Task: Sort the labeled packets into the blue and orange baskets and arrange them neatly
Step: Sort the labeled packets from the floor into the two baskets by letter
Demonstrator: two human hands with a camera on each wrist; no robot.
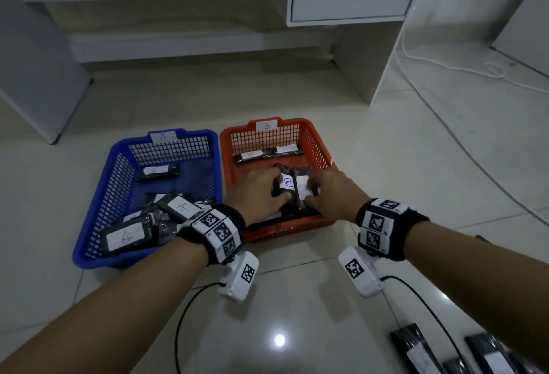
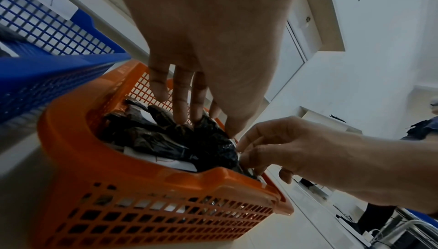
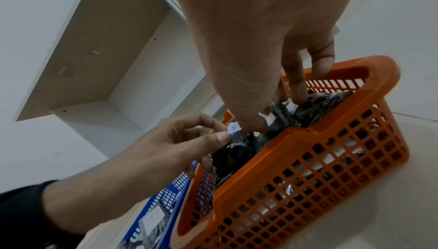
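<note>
both hands (image 1: 292, 192) meet over pkts (image 1: 292, 186) in basket b (image 1: 322, 148); basket a (image 1: 95, 195) just left of left wrist; loose pkts (image 1: 475, 353) on floor behind right forearm.

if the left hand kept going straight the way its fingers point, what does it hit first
Probably the black packets piled in the orange basket: the left hand points down into them, fingertips already touching or nearly so.

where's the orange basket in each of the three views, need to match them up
Head: orange basket sits centre, right of the blue basket, both hands reaching into it.
Left wrist: orange basket fills the lower left to centre, below the left hand.
Right wrist: orange basket fills the lower right, below the right hand.
Shared landmark: the black packets both hands grip inside it.
</note>
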